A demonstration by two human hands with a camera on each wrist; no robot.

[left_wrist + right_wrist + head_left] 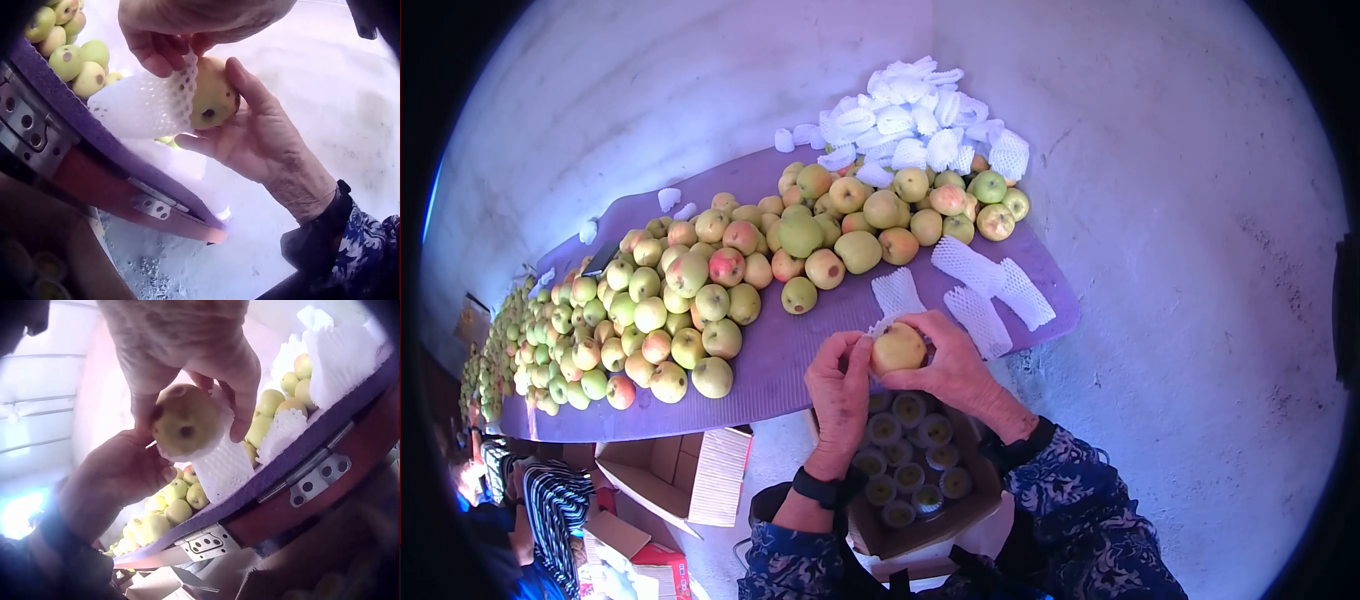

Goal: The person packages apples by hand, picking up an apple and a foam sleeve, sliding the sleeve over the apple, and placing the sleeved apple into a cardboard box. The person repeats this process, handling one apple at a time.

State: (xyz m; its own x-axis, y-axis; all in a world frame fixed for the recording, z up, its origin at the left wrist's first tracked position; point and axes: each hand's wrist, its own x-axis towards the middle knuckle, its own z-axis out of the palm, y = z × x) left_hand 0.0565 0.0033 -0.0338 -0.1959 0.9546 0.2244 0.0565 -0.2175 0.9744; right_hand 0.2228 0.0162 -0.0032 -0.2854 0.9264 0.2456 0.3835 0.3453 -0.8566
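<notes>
Between both hands, above the box, is a yellow-green apple [898, 352]. My right hand [962, 376] grips it, thumb and fingers on opposite sides. A white foam net sleeve [147, 103] covers one end of the apple in the left wrist view, and its scalloped rim lies partway over the fruit. With thumb and fingers my left hand [838, 388] pinches that rim. The apple's bare end, with a dark spot, faces out of the sleeve. In the right wrist view the sleeve [226, 467] hangs behind the apple.
On the purple-covered table [790, 345] lie a large heap of apples [690, 272], a pile of foam sleeves [915, 115] and several loose sleeves [978, 320] near the right end. Below stands a cardboard box [870, 530] with sleeved apples. An open carton [718, 478] sits lower left.
</notes>
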